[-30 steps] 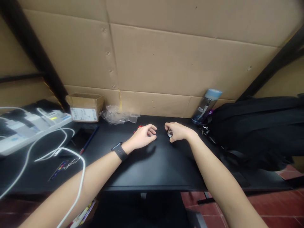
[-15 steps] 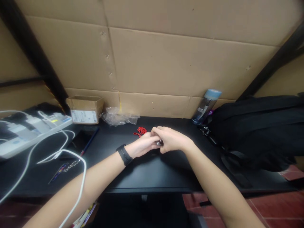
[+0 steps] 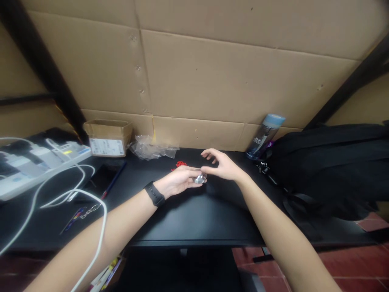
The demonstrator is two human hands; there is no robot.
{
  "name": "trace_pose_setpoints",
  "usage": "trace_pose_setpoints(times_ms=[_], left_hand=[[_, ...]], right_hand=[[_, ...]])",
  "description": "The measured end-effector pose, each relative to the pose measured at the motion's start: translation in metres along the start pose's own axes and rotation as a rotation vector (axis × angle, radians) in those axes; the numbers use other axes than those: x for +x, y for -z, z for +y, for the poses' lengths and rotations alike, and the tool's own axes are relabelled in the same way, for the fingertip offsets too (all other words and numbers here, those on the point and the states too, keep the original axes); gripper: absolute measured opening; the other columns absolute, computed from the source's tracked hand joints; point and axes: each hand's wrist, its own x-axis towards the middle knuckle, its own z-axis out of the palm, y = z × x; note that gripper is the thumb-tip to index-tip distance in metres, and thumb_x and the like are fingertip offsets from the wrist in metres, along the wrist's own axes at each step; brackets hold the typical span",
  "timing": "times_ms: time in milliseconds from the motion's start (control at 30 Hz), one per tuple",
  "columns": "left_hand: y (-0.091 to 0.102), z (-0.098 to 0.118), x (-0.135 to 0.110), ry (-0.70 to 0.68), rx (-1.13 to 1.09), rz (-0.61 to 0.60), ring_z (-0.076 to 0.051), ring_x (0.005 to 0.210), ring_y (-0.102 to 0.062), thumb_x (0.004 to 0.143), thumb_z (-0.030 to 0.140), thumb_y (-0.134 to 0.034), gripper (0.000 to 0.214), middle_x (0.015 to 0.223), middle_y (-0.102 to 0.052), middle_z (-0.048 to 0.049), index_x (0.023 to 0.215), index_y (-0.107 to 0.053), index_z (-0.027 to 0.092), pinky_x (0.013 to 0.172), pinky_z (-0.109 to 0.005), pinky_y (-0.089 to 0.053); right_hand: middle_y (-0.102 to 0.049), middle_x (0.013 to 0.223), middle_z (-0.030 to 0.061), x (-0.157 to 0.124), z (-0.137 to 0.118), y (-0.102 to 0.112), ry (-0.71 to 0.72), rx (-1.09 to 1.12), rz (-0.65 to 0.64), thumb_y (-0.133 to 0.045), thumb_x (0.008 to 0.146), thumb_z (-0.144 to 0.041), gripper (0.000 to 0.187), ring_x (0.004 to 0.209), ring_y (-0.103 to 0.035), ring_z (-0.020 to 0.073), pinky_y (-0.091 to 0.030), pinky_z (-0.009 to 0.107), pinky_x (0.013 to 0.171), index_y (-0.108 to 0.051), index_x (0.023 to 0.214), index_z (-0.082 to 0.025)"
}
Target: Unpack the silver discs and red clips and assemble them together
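My left hand [image 3: 182, 179], with a black band on the wrist, grips a small round shiny silver metal piece [image 3: 199, 178] between thumb and fingers above the desk. Its exact kind is too small to make out. Just to the right, my right hand [image 3: 221, 164] is open, its fingers spread and curved. The right thumb is close to the metal piece; whether it touches cannot be told. Behind my left hand a bunched red cord [image 3: 181, 164] lies on the desk, partly hidden by that hand.
On the black desk [image 3: 194, 223] stand a small cardboard box [image 3: 107, 138], clear plastic wrapping [image 3: 153, 148], a bottle [image 3: 264, 136] and a black backpack [image 3: 331, 170]. A white power strip [image 3: 45, 162] sits left, and its white cable [image 3: 105, 219] crosses over my left forearm.
My right hand has lifted off the metal piece and opened, moving slightly right and up. The silver piece now shows in my left hand, which still holds it.
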Motion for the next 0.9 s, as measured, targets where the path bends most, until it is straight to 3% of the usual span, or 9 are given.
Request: trace_pose_setpoints(times_ms=[100,200,300,533,667,900], left_hand=[[0.001,0.005,-0.002,-0.022,0.019,0.002,-0.021,0.092,-0.073,0.087,0.016,-0.072,0.013,0.102,-0.074,-0.0167,0.095,-0.075,0.007,0.084,-0.031,-0.060],[0.005,0.008,0.000,-0.044,0.003,0.054,-0.019,0.087,-0.073,0.087,0.016,-0.072,0.010,0.096,-0.074,-0.0144,0.092,-0.075,0.008,0.083,-0.031,-0.060],[0.011,0.011,0.005,-0.060,-0.038,0.109,-0.017,0.080,-0.071,0.086,0.016,-0.072,0.008,0.090,-0.073,-0.0121,0.089,-0.074,0.009,0.082,-0.033,-0.060],[0.016,0.020,0.006,-0.043,-0.204,0.195,-0.020,0.083,-0.070,0.093,0.024,-0.060,0.015,0.093,-0.071,-0.0114,0.095,-0.068,0.012,0.079,-0.036,-0.061],[0.015,0.020,0.004,-0.112,-0.215,0.199,-0.018,0.084,-0.068,0.090,0.021,-0.059,0.013,0.092,-0.070,-0.0104,0.092,-0.068,0.012,0.080,-0.031,-0.060],[0.012,0.008,0.005,-0.349,0.050,0.048,-0.014,0.085,-0.064,0.077,0.013,-0.070,0.007,0.087,-0.069,-0.0063,0.084,-0.070,0.012,0.083,-0.025,-0.050]], right_hand=[[-0.070,0.105,0.0079,0.006,0.016,-0.013,-0.243,0.154,0.169,-0.069,0.089,-0.039,0.028,0.087,-0.066,0.0182,-0.054,0.030,0.074,-0.066,0.108,-0.020],[-0.071,0.094,0.0080,0.010,0.018,-0.025,-0.466,0.414,0.141,-0.061,0.094,-0.034,0.018,0.074,-0.068,0.0158,-0.055,0.026,0.064,-0.066,0.098,-0.017],[-0.072,0.093,0.0102,0.010,0.008,-0.032,-0.593,0.622,0.092,-0.057,0.097,-0.030,0.017,0.070,-0.071,0.0158,-0.059,0.026,0.064,-0.066,0.098,-0.015],[-0.074,0.087,0.0117,0.006,-0.014,-0.039,-0.683,0.831,0.017,-0.059,0.099,-0.029,0.021,0.070,-0.075,0.0190,-0.065,0.032,0.074,-0.069,0.098,-0.011],[-0.077,0.098,0.0167,0.004,-0.015,-0.050,-0.668,1.019,-0.027,-0.062,0.097,-0.029,0.025,0.081,-0.078,0.0229,-0.064,0.038,0.087,-0.071,0.108,-0.008],[-0.078,0.104,0.0166,0.001,-0.018,-0.065,-0.666,1.237,0.138,-0.068,0.092,-0.016,0.016,0.096,-0.077,0.0220,-0.061,0.038,0.097,-0.073,0.105,-0.007]])
